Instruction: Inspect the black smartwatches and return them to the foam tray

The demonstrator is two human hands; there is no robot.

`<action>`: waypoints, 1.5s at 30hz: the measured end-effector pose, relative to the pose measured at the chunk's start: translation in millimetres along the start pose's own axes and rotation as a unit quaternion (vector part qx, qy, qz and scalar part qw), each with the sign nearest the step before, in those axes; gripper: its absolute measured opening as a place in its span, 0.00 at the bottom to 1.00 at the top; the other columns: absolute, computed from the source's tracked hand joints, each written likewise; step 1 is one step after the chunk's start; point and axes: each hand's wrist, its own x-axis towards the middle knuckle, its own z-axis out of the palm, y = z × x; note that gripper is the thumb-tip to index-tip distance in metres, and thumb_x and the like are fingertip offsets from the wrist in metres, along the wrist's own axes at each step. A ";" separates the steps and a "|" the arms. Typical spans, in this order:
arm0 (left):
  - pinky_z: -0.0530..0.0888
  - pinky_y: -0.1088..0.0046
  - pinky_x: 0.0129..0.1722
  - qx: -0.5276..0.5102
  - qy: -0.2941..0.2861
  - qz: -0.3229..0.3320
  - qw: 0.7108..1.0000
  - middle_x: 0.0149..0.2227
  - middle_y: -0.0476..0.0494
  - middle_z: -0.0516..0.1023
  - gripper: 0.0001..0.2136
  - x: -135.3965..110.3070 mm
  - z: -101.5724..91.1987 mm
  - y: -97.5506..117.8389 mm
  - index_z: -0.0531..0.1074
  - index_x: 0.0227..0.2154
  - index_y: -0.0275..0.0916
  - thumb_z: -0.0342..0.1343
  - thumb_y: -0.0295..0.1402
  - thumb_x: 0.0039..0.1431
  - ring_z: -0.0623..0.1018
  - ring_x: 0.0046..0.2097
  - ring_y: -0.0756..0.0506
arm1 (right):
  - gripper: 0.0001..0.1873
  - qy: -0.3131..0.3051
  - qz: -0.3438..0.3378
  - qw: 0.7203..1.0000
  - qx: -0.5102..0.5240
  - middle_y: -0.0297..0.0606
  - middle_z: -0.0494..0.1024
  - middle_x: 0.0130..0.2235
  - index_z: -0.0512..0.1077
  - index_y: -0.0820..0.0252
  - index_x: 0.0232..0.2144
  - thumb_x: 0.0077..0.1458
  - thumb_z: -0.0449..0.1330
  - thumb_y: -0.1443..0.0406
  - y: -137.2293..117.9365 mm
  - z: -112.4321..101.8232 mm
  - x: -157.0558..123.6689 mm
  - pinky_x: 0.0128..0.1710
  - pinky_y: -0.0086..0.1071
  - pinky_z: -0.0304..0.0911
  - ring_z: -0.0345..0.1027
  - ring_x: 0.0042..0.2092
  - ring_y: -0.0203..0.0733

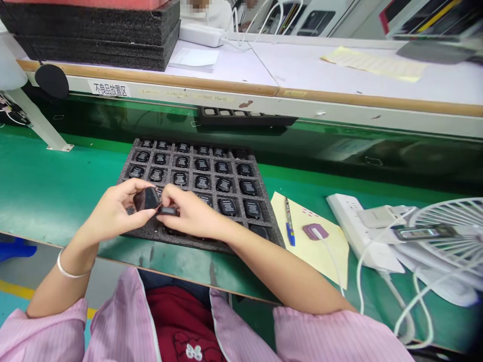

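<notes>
A black foam tray (264, 221) lies on the green bench, its square pockets filled with several small black labelled parts (227, 206). Over the tray's near left corner, my left hand (115, 208) is closed around a small dark glossy part (146, 199), held between thumb and fingers. My right hand (192, 213) is closed just beside it, pinching another small black piece (168, 210) that touches the first. A silver bangle (71, 271) circles my left wrist.
To the tray's right lie a yellow sheet (313, 241) with a pen (289, 221), a small purple pad (315, 231) on a white cable, a white power strip (347, 211) and a white fan (449, 226). Black foam slabs (98, 30) stack on the raised shelf behind.
</notes>
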 end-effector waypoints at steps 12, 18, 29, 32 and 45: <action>0.73 0.69 0.41 0.010 0.034 0.074 0.997 0.40 0.45 0.79 0.16 65.1 63.7 -4.4 0.72 0.44 0.39 0.62 0.33 0.51 0.78 0.40 0.45 | 0.31 0.105 0.081 0.888 0.441 0.34 0.82 0.43 0.74 0.52 0.54 0.53 0.80 0.55 24.7 -51.1 -29.6 0.47 0.36 0.78 0.82 0.38 0.40; 0.69 0.70 0.36 0.022 0.064 0.054 0.996 0.32 0.51 0.72 0.13 56.2 76.3 -14.2 0.68 0.40 0.40 0.57 0.33 0.51 0.72 0.33 0.47 | 0.30 0.094 0.056 0.879 0.465 0.35 0.80 0.49 0.74 0.52 0.53 0.52 0.81 0.58 34.9 -45.7 -37.0 0.45 0.35 0.80 0.82 0.38 0.37; 0.65 0.72 0.32 -0.054 0.062 -0.006 0.997 0.28 0.55 0.65 0.16 59.5 77.3 2.5 0.68 0.43 0.39 0.59 0.37 0.52 0.66 0.30 0.49 | 0.25 0.075 0.024 0.854 0.514 0.31 0.81 0.37 0.77 0.50 0.53 0.57 0.79 0.59 34.5 -54.0 -42.6 0.33 0.26 0.73 0.80 0.33 0.35; 0.67 0.71 0.35 -0.066 0.058 0.015 0.996 0.31 0.54 0.67 0.18 69.6 75.6 18.2 0.69 0.47 0.38 0.59 0.35 0.52 0.68 0.32 0.49 | 0.24 0.085 0.033 0.844 0.529 0.32 0.82 0.37 0.80 0.49 0.53 0.56 0.80 0.59 32.5 -59.3 -44.1 0.34 0.27 0.73 0.79 0.33 0.36; 0.74 0.75 0.36 -0.135 0.018 0.055 0.989 0.36 0.49 0.75 0.18 67.6 62.6 82.5 0.72 0.47 0.39 0.61 0.30 0.52 0.75 0.36 0.49 | 0.20 0.101 0.001 0.814 0.573 0.35 0.82 0.36 0.85 0.50 0.52 0.57 0.79 0.57 -34.8 -74.6 -43.4 0.30 0.25 0.68 0.75 0.29 0.32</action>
